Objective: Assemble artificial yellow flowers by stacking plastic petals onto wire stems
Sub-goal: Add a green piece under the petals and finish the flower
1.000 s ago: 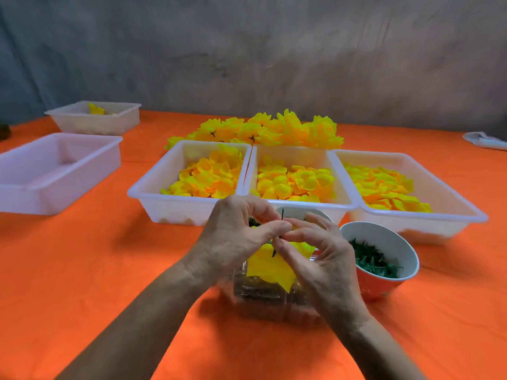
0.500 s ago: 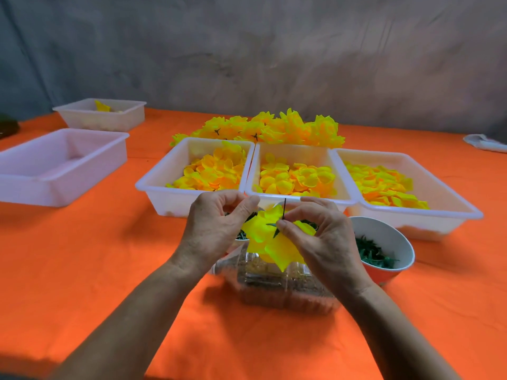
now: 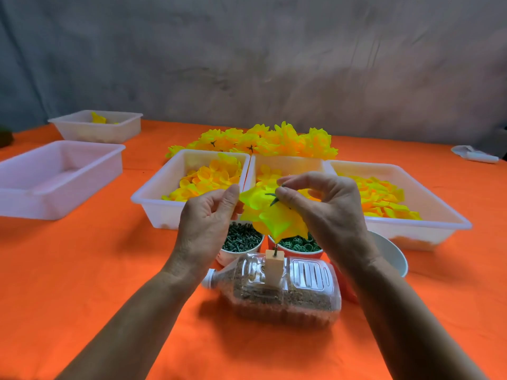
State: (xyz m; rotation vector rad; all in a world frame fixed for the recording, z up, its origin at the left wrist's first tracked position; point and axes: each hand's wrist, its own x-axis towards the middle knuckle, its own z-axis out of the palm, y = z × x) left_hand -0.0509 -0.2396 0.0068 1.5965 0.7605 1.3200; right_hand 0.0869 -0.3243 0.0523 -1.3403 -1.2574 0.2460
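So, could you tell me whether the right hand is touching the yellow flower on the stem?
Touching. The head view shows the right hand with thumb and forefinger pinching the dark green piece at the centre of the yellow flower.

We log an orange tablecloth (image 3: 82, 270), a grey wall (image 3: 247, 64) behind it, a plastic bottle (image 3: 301, 292) lying on its side with brownish fill, an empty white tub (image 3: 55, 182) at left, and a white object (image 3: 474, 154) at far right, unclear.
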